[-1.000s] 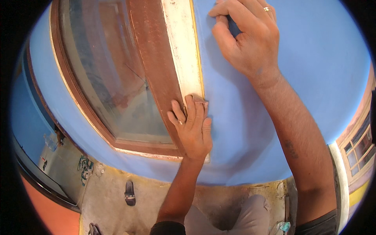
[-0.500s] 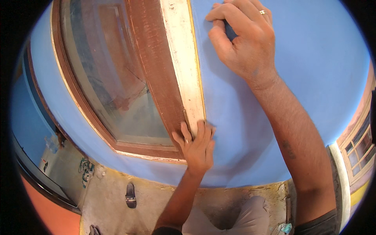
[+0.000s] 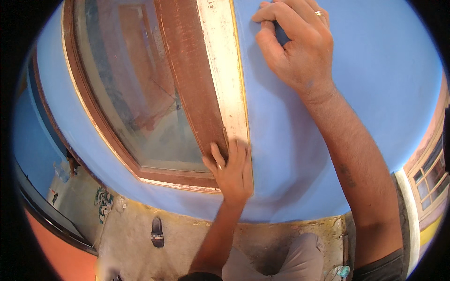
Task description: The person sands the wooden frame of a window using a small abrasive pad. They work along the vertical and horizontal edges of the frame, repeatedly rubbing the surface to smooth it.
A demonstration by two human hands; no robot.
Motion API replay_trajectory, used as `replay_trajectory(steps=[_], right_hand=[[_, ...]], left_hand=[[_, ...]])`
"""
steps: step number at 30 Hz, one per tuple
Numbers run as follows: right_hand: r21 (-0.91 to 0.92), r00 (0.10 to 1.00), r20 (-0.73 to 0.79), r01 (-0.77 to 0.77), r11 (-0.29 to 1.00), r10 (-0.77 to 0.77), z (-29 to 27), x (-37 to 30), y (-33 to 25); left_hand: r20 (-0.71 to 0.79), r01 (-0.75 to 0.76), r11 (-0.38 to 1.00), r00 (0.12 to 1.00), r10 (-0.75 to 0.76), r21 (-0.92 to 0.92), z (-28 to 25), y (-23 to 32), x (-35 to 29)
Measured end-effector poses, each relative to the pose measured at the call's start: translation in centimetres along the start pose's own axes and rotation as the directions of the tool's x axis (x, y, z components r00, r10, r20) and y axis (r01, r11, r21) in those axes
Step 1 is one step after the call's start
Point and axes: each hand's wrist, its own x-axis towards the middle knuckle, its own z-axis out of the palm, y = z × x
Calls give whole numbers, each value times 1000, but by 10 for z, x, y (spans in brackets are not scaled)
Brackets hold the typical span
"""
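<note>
A brown wooden window frame (image 3: 194,89) with a pale outer strip (image 3: 224,61) is set in a blue wall (image 3: 300,154). My left hand (image 3: 233,175) lies over the frame's lower right corner, fingers spread and slightly blurred, across the brown wood and the pale strip. Just above its fingers, a thin upright dark piece (image 3: 225,136) sits along the seam. Higher up, my right hand (image 3: 300,51) is against the wall to the right of the strip. Its fingers are curled, with the thumb close to the index finger; anything between the fingertips is hidden.
Window glass (image 3: 136,93) fills the frame on the left. Below lies a concrete floor (image 3: 131,234) with a dark slipper (image 3: 157,232). A doorway with a raised sill is at far left, and a second window (image 3: 426,187) at far right.
The view has shifted slightly, so the frame appears farther right. My left hand has slid a little left across the frame corner; my right hand keeps its curled shape.
</note>
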Motion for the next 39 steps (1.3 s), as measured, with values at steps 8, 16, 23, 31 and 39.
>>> replay_trajectory(steps=[8, 16, 23, 31, 39], right_hand=[[-24, 1000, 5, 10, 1000, -10, 1, -4, 2], [23, 999, -18, 27, 999, -27, 2, -5, 4], [12, 999, -22, 40, 999, -40, 0, -2, 6], [-32, 999, 0, 49, 998, -49, -2, -6, -1], [-28, 999, -27, 23, 999, -24, 2, -8, 5]], left_hand=[[-58, -37, 999, 998, 37, -10, 0, -6, 14], [-113, -95, 995, 989, 91, -34, -1, 7, 22], [62, -22, 999, 998, 19, 49, 21, -1, -43], [-77, 11, 1000, 997, -10, 11, 27, -7, -14], [-69, 4, 989, 998, 6, 151, 25, -9, -30]])
